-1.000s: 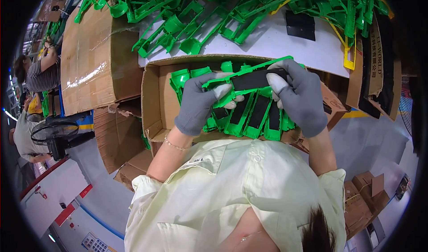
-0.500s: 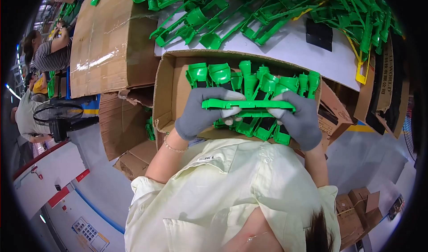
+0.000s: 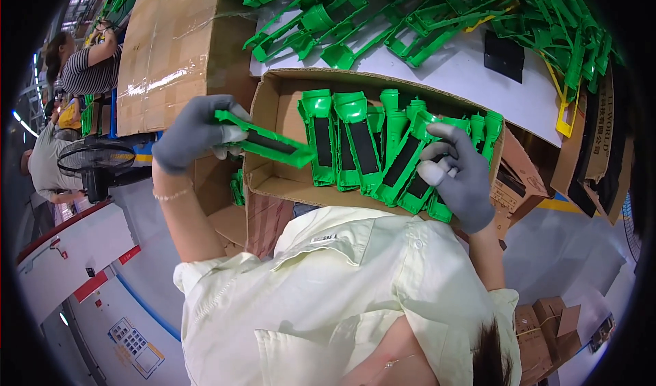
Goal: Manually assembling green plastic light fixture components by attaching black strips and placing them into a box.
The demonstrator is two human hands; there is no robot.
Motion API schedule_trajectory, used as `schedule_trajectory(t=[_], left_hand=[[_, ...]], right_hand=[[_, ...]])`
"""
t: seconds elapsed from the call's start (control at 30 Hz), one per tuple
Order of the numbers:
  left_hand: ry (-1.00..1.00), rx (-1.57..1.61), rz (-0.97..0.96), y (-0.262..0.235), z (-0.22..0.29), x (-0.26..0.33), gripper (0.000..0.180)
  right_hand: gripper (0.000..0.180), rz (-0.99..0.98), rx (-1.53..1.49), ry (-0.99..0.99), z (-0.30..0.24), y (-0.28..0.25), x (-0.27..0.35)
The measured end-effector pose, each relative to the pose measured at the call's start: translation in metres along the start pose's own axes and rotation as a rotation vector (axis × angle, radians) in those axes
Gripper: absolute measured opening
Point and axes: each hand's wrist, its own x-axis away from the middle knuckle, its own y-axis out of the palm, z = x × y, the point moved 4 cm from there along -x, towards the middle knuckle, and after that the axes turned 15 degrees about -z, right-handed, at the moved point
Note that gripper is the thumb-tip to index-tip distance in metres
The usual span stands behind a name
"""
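Note:
My left hand (image 3: 198, 130), in a grey glove with pale fingertips, is closed on one end of a green plastic part (image 3: 277, 147). This long part carries a black strip along its middle and is held tilted over the left end of an open cardboard box (image 3: 263, 123). Inside the box, similar green parts (image 3: 355, 136) stand side by side, several with black strips. My right hand (image 3: 465, 174), gloved alike, hovers at the box's right side with its fingers bent and apart. Nothing shows between them, and some parts are hidden beneath that hand.
Behind the box, a white table (image 3: 437, 65) bears a large heap of green parts (image 3: 506, 17) and a black square piece (image 3: 504, 57). A big taped carton (image 3: 164, 58) stands at left. Further left are a black fan (image 3: 92, 164) and a person in a striped top (image 3: 85, 75).
The green part was held level in both hands. Now my right hand has let go, and my left hand has carried the part leftward and turned it, so its black strip shows.

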Motion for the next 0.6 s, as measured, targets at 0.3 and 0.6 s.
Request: schedule_trajectory(t=[0.3,0.6], left_hand=[[0.047,-0.748,0.26,-0.021,-0.001,-0.072,0.029],[0.047,-0.926,0.847,-0.018,0.085,-0.139,0.049]], right_hand=[[0.047,0.118,0.162,0.049,0.003,-0.023,-0.002],[0.03,0.403,0.274,-0.056,0.003,-0.091,-0.001]])
